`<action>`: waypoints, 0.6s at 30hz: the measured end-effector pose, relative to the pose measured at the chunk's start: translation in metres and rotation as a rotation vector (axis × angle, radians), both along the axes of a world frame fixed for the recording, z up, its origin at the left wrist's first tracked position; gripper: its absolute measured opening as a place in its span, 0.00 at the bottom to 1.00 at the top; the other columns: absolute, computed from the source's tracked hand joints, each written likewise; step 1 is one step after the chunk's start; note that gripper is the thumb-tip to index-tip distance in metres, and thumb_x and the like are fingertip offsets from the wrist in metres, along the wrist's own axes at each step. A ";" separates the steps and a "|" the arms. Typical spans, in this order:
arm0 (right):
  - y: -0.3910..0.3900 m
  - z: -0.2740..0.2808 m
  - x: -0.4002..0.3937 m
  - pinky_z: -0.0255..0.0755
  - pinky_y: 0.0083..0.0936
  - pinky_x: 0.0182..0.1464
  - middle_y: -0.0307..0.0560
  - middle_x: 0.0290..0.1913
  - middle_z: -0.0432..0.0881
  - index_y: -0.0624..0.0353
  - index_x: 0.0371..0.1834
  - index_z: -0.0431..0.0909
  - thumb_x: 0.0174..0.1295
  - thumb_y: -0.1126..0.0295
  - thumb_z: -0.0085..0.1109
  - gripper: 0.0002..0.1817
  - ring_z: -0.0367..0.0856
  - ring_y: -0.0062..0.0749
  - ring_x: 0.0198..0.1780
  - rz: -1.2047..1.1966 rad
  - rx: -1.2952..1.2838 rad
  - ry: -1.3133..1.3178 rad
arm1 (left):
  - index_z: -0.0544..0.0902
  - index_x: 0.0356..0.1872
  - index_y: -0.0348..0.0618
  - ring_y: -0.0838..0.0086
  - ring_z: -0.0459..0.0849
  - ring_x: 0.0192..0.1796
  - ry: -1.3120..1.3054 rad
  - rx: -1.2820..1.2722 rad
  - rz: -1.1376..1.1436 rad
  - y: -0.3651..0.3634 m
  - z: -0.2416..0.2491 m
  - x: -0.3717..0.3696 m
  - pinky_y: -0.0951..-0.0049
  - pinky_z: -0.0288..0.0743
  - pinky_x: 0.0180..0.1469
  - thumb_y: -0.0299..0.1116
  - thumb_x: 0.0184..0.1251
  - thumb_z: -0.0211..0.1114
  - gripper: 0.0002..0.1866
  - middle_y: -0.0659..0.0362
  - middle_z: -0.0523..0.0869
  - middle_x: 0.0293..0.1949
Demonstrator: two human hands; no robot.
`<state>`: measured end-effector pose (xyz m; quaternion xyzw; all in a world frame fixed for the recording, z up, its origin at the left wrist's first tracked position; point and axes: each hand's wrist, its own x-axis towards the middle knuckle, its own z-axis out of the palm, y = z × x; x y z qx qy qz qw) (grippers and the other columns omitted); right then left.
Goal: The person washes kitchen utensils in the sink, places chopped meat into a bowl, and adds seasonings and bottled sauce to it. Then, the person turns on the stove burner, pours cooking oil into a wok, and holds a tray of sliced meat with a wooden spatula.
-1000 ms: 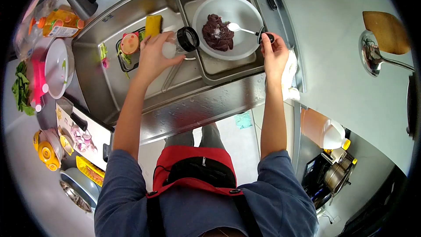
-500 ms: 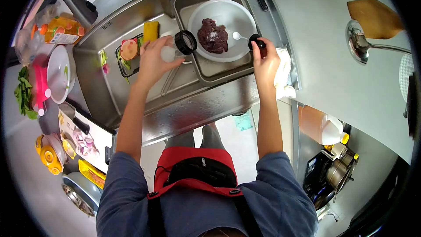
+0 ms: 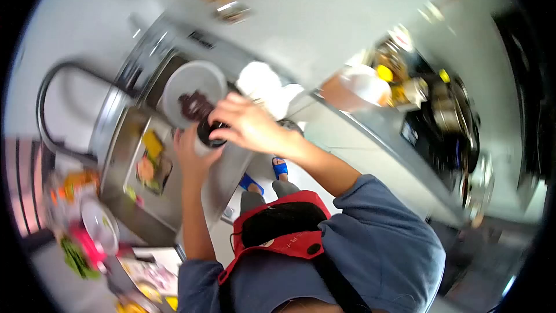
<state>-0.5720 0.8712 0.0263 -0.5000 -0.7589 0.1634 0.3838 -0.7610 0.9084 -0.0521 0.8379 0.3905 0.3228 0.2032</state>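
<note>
My left hand [image 3: 191, 149] is wrapped round a small jar [image 3: 201, 149] with a clear or whitish body and a black top. From the right, my right hand [image 3: 252, 125] grips the black lid [image 3: 209, 134] at the jar's mouth. Both hands are just over the sink's front edge, blurred by motion. Close behind them, a white bowl [image 3: 201, 74] rests in the smaller sink basin, holding dark red meat pieces [image 3: 192, 104]. No white spoon shows in the view now.
A yellow sponge [image 3: 152, 144] lies in the larger basin [image 3: 128, 188]. Right of the bowl is a white cloth [image 3: 260, 84]. A cutting board [image 3: 133, 265] with chopped onion is at lower left; a pot [image 3: 449, 110] stands at right.
My right hand has brought the black lid from beside the bowl onto the jar in my left hand. The view has swung right, and the hands have drawn back from the bowl.
</note>
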 end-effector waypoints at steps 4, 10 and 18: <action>-0.067 0.039 0.037 0.68 0.34 0.51 0.49 0.51 0.68 0.55 0.55 0.68 0.43 0.52 0.67 0.35 0.69 0.45 0.53 -0.123 0.051 0.080 | 0.72 0.51 0.39 0.59 0.75 0.52 -0.294 -0.444 -0.177 -0.049 0.032 0.052 0.60 0.64 0.58 0.41 0.33 0.77 0.39 0.52 0.77 0.48; -0.166 0.095 0.107 0.69 0.36 0.56 0.55 0.57 0.70 0.57 0.63 0.58 0.38 0.58 0.74 0.47 0.72 0.48 0.57 -0.364 -0.145 0.185 | 0.71 0.47 0.37 0.55 0.75 0.52 -0.305 -0.245 -0.505 -0.102 0.087 0.158 0.51 0.60 0.61 0.44 0.34 0.78 0.37 0.52 0.79 0.46; -0.217 0.149 0.201 0.70 0.32 0.54 0.49 0.55 0.73 0.60 0.57 0.65 0.34 0.60 0.76 0.43 0.75 0.40 0.55 -0.707 -0.114 0.044 | 0.72 0.47 0.37 0.55 0.77 0.47 -0.406 -0.194 -0.708 -0.130 0.128 0.295 0.54 0.64 0.55 0.42 0.31 0.76 0.37 0.51 0.79 0.42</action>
